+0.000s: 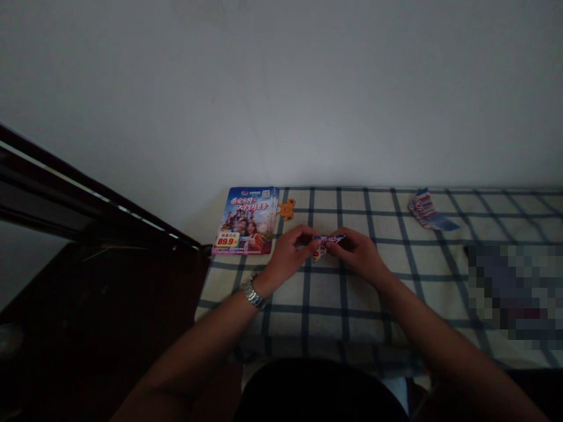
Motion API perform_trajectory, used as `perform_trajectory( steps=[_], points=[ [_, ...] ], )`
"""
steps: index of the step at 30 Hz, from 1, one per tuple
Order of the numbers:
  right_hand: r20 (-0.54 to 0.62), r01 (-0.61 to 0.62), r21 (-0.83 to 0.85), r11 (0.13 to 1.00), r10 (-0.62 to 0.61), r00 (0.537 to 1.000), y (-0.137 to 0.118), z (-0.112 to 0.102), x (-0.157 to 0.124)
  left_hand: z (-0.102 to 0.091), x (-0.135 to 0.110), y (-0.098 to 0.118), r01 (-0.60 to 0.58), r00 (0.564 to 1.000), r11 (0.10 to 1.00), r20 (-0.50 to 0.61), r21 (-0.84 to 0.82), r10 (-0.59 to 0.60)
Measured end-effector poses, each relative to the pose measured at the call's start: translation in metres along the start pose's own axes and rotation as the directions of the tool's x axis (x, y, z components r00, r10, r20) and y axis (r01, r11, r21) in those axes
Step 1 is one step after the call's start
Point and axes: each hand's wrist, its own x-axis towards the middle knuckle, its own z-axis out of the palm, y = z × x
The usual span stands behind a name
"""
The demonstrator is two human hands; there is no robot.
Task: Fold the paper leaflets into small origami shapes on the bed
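Note:
Between my two hands is a small folded paper (320,252), printed in blue, pink and yellow like the flyers close by. My left hand (294,249), with a metal-banded watch (254,291) on its wrist, pinches the paper's left side. On the right side, the thumb and fingers of my right hand (356,252) are closed on the same paper. Both hands rest low over the checked cloth (325,319). Just left of them lies a stack of printed flyers (246,225). Part of the folded paper is hidden behind my fingers.
An orange bear-shaped piece (287,209) sticks out beside the stack. Farther right lies another folded paper (428,212). A blurred-out dark object (514,293) sits at the right edge. A wall (281,99) rises behind the table; a dark wooden frame (88,193) stands at left.

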Motion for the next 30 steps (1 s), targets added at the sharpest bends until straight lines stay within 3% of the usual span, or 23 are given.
perform_trajectory(
  steps=[5,30],
  points=[
    [-0.048,-0.016,0.184,0.983,0.026,0.999,-0.0024,-0.0006,0.0030,-0.0025,0.0005,-0.0016,-0.007,0.999,1.000,-0.052,-0.015,0.006],
    [-0.093,-0.014,0.238,0.971,0.037,0.995,0.0051,-0.0062,0.0040,-0.0053,0.0027,-0.0032,-0.031,0.999,0.999,-0.027,-0.010,0.030]
  ],
)
